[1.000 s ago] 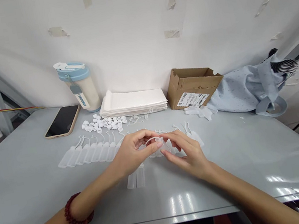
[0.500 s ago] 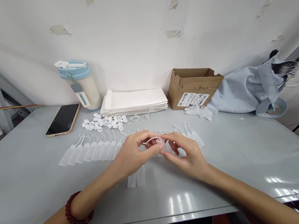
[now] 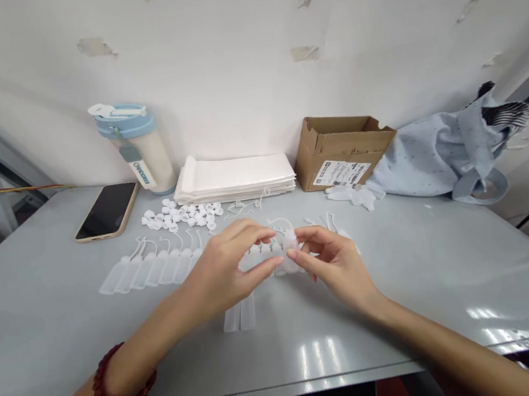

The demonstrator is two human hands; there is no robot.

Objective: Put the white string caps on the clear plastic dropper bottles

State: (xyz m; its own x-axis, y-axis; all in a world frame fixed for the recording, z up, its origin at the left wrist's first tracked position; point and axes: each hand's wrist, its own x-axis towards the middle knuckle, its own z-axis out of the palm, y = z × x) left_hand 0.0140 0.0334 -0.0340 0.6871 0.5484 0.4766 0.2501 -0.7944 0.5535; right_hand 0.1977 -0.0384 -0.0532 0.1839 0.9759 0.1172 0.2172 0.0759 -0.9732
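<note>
My left hand and my right hand are close together over the middle of the grey table. Between them is a small translucent plastic tube, pinched by my right fingers, with my left thumb and fingers around its other end. A thin white cord loop rises behind it. A row of similar corded tubes lies to the left, and more of the row passes behind my hands. Two loose tubes lie just below my hands.
A pile of white caps lies behind the row, beside a stack of white pouches. Farther back are a phone, a blue-lidded tumbler, a cardboard box and a pale blue cloth bag. The table's front edge runs below my arms.
My hands have shifted from the thin cord loop to the tube's body, with the loop now standing behind it. My left forearm has swung slightly left, and the view has tilted a little.
</note>
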